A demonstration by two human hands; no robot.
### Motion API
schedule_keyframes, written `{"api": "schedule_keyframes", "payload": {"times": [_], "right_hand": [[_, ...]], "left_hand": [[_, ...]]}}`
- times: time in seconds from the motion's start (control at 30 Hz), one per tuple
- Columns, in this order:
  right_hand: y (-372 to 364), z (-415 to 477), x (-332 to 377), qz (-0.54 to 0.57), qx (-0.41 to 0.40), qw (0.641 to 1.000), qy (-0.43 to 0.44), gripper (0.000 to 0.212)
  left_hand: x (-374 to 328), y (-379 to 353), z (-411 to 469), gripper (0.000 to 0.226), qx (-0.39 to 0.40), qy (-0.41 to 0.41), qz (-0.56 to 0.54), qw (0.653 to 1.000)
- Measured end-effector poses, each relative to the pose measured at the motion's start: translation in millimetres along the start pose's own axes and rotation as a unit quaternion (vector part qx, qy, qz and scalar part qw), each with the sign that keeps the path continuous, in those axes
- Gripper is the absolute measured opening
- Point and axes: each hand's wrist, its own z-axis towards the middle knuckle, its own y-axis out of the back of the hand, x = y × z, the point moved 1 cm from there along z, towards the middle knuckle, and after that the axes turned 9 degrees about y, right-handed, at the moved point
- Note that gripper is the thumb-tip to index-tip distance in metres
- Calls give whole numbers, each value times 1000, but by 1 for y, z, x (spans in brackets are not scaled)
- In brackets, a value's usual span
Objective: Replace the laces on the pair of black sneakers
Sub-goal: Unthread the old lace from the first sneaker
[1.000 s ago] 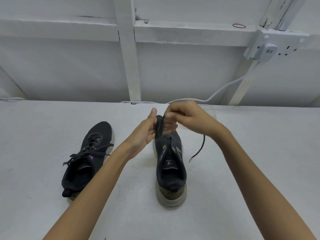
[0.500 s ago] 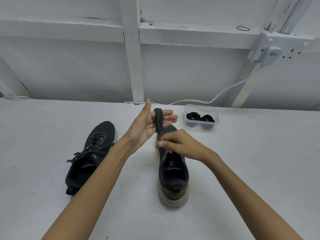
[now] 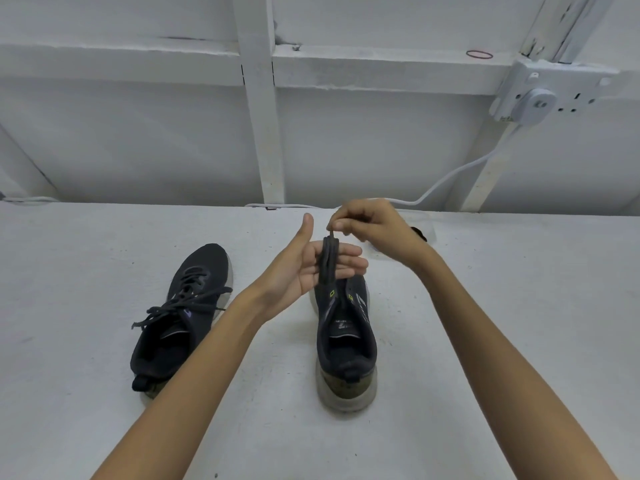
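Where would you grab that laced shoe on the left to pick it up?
Probably by the heel collar of the laced sneaker, coming from the near side: its heel faces the camera and its opening faces up, so fingers can hook inside. Loose laces clutter the middle.

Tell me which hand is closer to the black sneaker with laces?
Left. The left hand, wound with black lace, is just right of the laced black sneaker; the right hand pinches the lace farther right.
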Motion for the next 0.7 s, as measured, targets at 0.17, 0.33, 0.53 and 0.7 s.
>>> {"api": "schedule_keyframes", "payload": {"times": [0.17,0.33,0.53,0.7], "right_hand": [[-39,-28,-20,88,-49,992,-69,18],[-59,-52,-7,13,-76,996,-38,19],[-46,-61,3,-193,-105,975,35,22],[-41,-59,3,-243,-160,955,59,23]], "left_hand": [[-15,-2,-2,86,15,-33,-63,997],[-19,1,1,79,-1,-62,-124,990],[-16,-1,7,74,-20,-74,-143,987],[-12,-6,10,70,-25,-81,-161,983]]}}
